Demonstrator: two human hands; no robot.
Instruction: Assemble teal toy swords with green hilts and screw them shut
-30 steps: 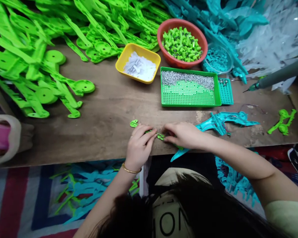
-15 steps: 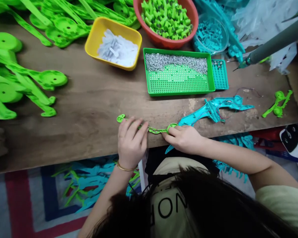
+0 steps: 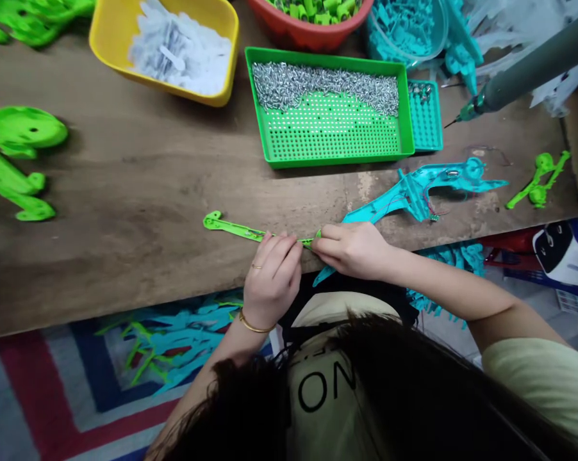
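Observation:
A long thin green plastic part [image 3: 236, 229] with a rounded end lies across the wood near the front edge. My left hand [image 3: 273, 272] is closed on its middle, fingers pressed together. Close beside it, my right hand [image 3: 349, 251] pinches the part's right end, which the fingers mostly hide. Under and behind my right hand, a blue plastic toy-gun-shaped half shell [image 3: 378, 208] rests on the table with thin wires and a small metal piece in it. Its lower tip sticks out below the hand.
A green perforated tray [image 3: 337, 144] of small screws stands behind the hands, with a small blue tray [image 3: 426, 128] beside it. Farther back are a yellow bin [image 3: 125, 67] and a red bowl [image 3: 308, 31]. A power screwdriver [image 3: 505, 89] hangs at right. Green parts [image 3: 24, 131] lie left.
My left hand has slid right along the green part toward my right hand, uncovering more of its left length. The view has shifted closer to the table.

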